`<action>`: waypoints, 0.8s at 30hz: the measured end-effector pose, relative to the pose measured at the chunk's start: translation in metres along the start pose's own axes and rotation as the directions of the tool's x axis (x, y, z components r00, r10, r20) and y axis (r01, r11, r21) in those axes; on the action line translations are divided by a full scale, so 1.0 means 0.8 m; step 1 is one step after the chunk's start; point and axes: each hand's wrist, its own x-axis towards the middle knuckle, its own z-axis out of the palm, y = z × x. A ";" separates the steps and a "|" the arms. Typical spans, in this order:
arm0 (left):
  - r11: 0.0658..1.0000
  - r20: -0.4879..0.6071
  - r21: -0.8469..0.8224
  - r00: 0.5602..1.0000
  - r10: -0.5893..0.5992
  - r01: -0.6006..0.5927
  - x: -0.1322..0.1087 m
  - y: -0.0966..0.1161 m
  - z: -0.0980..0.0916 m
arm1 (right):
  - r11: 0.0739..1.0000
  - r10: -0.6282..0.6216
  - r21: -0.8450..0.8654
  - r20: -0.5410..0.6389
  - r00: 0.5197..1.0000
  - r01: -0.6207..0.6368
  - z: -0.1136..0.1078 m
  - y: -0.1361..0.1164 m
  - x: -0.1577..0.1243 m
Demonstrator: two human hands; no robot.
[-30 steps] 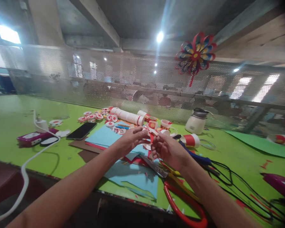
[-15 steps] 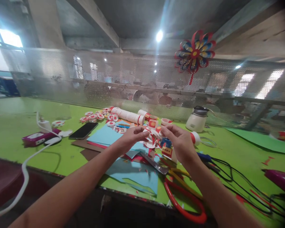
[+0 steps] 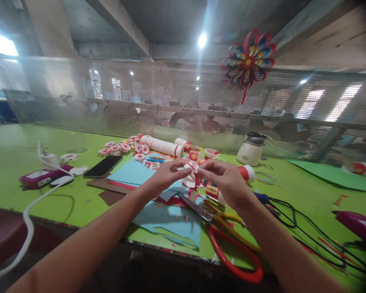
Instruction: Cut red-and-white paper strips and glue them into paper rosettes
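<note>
My left hand (image 3: pixel 167 175) is closed, thumb and fingertips pinching the edge of a small white-and-red paper piece (image 3: pixel 190 166). From the other side my right hand (image 3: pixel 227 179) pinches at the same piece, its fingertips close to the left ones; the exact shape is partly hidden. Below and behind the hands stand paper tubes with red and gold trim, one carrying a gold label (image 3: pixel 212 190). Large scissors (image 3: pixel 228 259) with red and yellow handles lie under my right forearm, blades on light blue paper sheets (image 3: pixel 171 221).
Left of the sheets lie a black phone (image 3: pixel 103 167) and a purple power strip (image 3: pixel 39 178) with a white cable. Behind are round red-and-white discs (image 3: pixel 116 149) and a long white roll (image 3: pixel 161 145). A white jug (image 3: pixel 250 150) and black cables (image 3: pixel 299 228) are to the right.
My right hand has moved left, bringing its fingertips closer to my left hand at the paper piece. The whole view has shifted slightly.
</note>
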 end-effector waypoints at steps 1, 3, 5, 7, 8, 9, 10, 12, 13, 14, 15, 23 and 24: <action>0.998 -0.024 0.052 0.999 0.022 -0.021 0.000 0.002 0.000 | 0.999 0.016 0.032 0.000 1.000 -0.016 -0.001 0.001 0.000; 0.984 -0.086 0.167 0.994 0.072 -0.057 0.001 0.003 0.001 | 0.997 0.036 0.076 -0.010 0.999 -0.035 -0.001 0.002 0.001; 0.952 -0.162 0.290 0.976 0.144 -0.093 0.000 0.001 0.003 | 0.994 0.036 0.103 -0.032 0.999 -0.033 -0.001 0.005 0.002; 0.914 -0.224 0.383 0.947 0.230 -0.131 -0.003 -0.001 0.005 | 0.995 0.020 0.104 -0.062 0.998 -0.013 -0.001 0.008 0.003; 0.904 -0.233 0.403 0.939 0.253 -0.144 -0.004 -0.002 0.006 | 0.995 0.008 0.096 -0.077 0.997 0.000 -0.001 0.009 0.003; 0.903 -0.228 0.404 0.940 0.253 -0.145 -0.006 -0.003 0.008 | 0.996 -0.005 0.083 -0.089 0.996 0.012 -0.001 0.010 0.004; 0.911 -0.212 0.389 0.950 0.230 -0.134 -0.007 -0.003 0.009 | 0.997 -0.017 0.067 -0.099 0.995 0.024 -0.001 0.012 0.004; 0.942 -0.159 0.322 0.975 0.153 -0.095 -0.009 -0.003 0.011 | 0.999 -0.040 0.032 -0.113 0.993 0.044 -0.002 0.014 0.004; 0.957 -0.128 0.279 0.985 0.117 -0.078 -0.009 -0.004 0.012 | 0.999 -0.047 0.014 -0.118 0.992 0.049 -0.002 0.014 0.004; 0.970 -0.096 0.234 0.991 0.091 -0.066 -0.008 -0.004 0.012 | 0.999 -0.050 -0.004 -0.119 0.992 0.050 -0.001 0.015 0.004; 0.981 -0.069 0.187 0.995 0.074 -0.060 -0.008 -0.005 0.012 | 0.999 -0.051 -0.022 -0.119 0.992 0.049 -0.001 0.015 0.003; 0.994 0.049 -0.107 0.999 -0.020 0.025 -0.003 -0.003 0.014 | 0.978 -0.101 -0.197 -0.136 0.986 0.073 0.008 0.012 0.000; 0.986 0.069 -0.156 0.997 -0.040 0.051 -0.003 -0.002 0.014 | 0.975 -0.108 -0.211 -0.139 0.984 0.077 0.009 0.012 -0.001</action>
